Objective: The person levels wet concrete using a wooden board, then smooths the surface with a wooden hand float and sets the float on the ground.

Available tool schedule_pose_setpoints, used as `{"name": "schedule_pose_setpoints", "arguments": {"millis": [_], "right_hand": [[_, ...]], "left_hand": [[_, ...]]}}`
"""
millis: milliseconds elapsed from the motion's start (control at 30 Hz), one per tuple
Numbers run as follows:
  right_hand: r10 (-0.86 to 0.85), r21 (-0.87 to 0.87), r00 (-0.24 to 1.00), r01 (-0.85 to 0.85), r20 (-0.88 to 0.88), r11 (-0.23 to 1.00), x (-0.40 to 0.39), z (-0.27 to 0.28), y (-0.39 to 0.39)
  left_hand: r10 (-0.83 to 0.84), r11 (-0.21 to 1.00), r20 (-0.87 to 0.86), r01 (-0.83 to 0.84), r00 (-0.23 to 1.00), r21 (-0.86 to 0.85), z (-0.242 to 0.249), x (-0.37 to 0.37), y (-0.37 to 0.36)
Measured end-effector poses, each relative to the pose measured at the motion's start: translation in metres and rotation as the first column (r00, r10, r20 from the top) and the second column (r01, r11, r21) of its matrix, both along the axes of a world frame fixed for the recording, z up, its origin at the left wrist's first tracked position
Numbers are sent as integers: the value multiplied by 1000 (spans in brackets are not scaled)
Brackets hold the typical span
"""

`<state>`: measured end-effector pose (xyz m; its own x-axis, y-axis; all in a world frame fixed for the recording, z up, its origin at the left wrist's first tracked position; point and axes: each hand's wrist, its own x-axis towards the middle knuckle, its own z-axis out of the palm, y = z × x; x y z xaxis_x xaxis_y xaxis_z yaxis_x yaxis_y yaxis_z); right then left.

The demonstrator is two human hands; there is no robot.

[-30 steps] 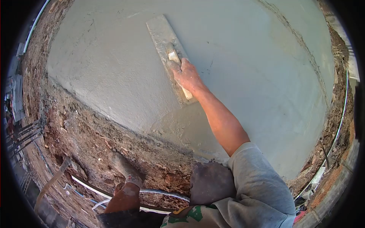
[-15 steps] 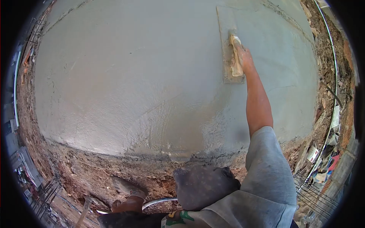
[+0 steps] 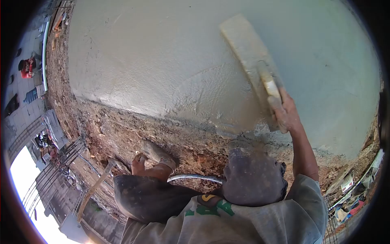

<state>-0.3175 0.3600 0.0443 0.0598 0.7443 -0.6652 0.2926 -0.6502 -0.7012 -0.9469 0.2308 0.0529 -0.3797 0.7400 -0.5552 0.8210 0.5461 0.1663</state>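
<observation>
My right hand [image 3: 285, 114] is closed round the pale handle of a long flat trowel [image 3: 248, 45]. The blade lies slantwise on wet grey concrete [image 3: 142, 61], its far end toward the upper left. At the lower left, my left hand [image 3: 138, 163] shows small beside a mud-covered shoe [image 3: 156, 152], low over the soil edge. Its fingers look curled, and I cannot make out anything in them.
Rough brown soil [image 3: 109, 134] borders the slab, with a pale hose [image 3: 195, 177] between my knees. A wooden-handled tool [image 3: 91, 191] and metal rods [image 3: 53, 162] lie lower left. A person in red [image 3: 27, 68] is at the far left; litter [image 3: 345, 211] lies lower right.
The trowel and my right hand have come nearer to my body, and the blade has turned from nearly upright to slanting. The view has shifted, showing more of the left side and my clothes.
</observation>
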Motion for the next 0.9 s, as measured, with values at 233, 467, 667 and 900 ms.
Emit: {"name": "schedule_pose_setpoints", "arguments": {"millis": [233,467,667,900], "right_hand": [[784,181,590,-764,-193,619,-167,-23,16],[741,199,668,-718,-72,667,-164,-49,10],[412,86,910,-407,-48,909,-88,-50,30],[-455,219,882,424,118,879,79,-58,-24]], "left_hand": [[116,993,13,-116,993,-15,3,1,-13],[84,973,45,-72,995,-218,-34,-33,-44],[30,977,96,-10,995,-211,-32,-39,-6],[-92,978,30,96,995,-186,-19,-64,42]]}}
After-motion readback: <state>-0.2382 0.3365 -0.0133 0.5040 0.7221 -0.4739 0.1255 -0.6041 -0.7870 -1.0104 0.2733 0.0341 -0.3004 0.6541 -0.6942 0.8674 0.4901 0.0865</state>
